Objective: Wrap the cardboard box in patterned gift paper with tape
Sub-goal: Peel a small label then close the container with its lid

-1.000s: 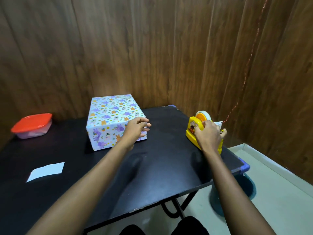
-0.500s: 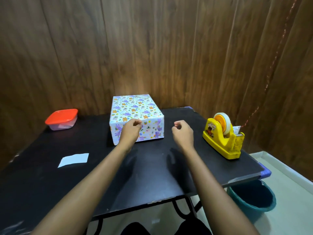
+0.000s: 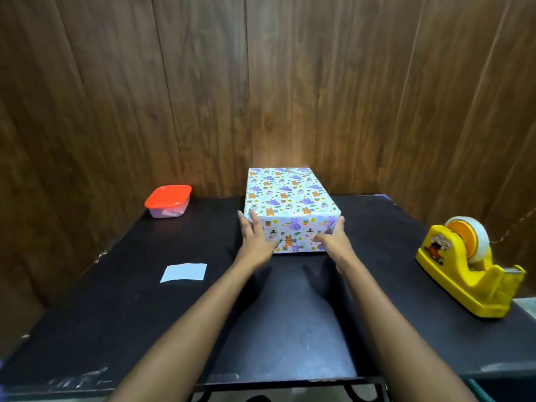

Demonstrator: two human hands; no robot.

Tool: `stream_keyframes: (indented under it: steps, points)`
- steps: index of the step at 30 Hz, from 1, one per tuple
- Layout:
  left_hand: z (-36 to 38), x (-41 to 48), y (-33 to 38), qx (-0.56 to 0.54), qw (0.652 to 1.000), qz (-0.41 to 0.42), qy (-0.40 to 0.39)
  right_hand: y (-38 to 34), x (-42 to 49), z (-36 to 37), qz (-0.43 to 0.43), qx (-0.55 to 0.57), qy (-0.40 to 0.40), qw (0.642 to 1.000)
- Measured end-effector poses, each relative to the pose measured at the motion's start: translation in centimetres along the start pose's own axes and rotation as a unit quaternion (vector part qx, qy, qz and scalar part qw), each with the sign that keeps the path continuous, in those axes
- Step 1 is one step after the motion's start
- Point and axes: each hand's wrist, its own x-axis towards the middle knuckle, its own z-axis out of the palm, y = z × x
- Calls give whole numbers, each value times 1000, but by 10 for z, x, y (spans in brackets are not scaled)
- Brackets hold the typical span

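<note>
Both hands are spread flat, the left hand (image 3: 255,242) and right hand (image 3: 333,240) pressing the near corners of the wrapped box (image 3: 290,204), which stands at the back of the black tabletop (image 3: 290,314).

a clear plastic container with a red lid (image 3: 168,201) is sitting near the far left corner of the black table (image 3: 116,314), close to the wood-panelled wall (image 3: 203,82). a small pale paper rectangle (image 3: 184,273) is lying flat on the tabletop, nearer the front and well apart from the container. a thin reddish cord (image 3: 519,224) is hanging along the wall at the right edge.
</note>
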Motion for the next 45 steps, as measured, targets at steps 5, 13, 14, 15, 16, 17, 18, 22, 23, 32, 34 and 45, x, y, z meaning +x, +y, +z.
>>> stream_keyframes:
  steps: [5,13,14,15,16,17,18,22,23,32,34,45]
  points:
    - [-12,1,-6,-16,999,0,-31,-8,-16,3,-10,24,68,997]
    - [-82,-43,-72,-34,979,-89,182,-2,-63,113,41,56,68,995]
    - [-92,-47,-81,-31,976,-103,190,-3,-67,129,38,42,33,998]
    - [-100,-50,-89,-31,974,-115,193,-6,-71,144,36,35,-6,999]
    - [-107,-53,-95,-34,973,-124,193,-11,-74,159,30,25,-43,998]
    - [-112,-54,-101,-35,972,-130,193,-14,-74,171,13,2,-79,997]
    - [-119,-56,-108,-34,971,-140,190,-16,-74,185,-10,-29,-110,993]
    - [-128,-57,-131,-61,968,-173,170,-27,-64,222,-71,-194,-222,953]
    - [-130,-58,-137,-78,967,-180,161,-29,-60,230,-81,-252,-239,934]
    - [-130,-58,-154,-167,957,-215,103,-35,-49,248,-74,-330,-266,903]
    - [-128,-56,-145,-188,955,-210,88,-36,-49,236,-67,-235,-276,929]
    - [-92,13,-31,-280,960,-19,-5,-78,-10,102,4,10,-169,986]
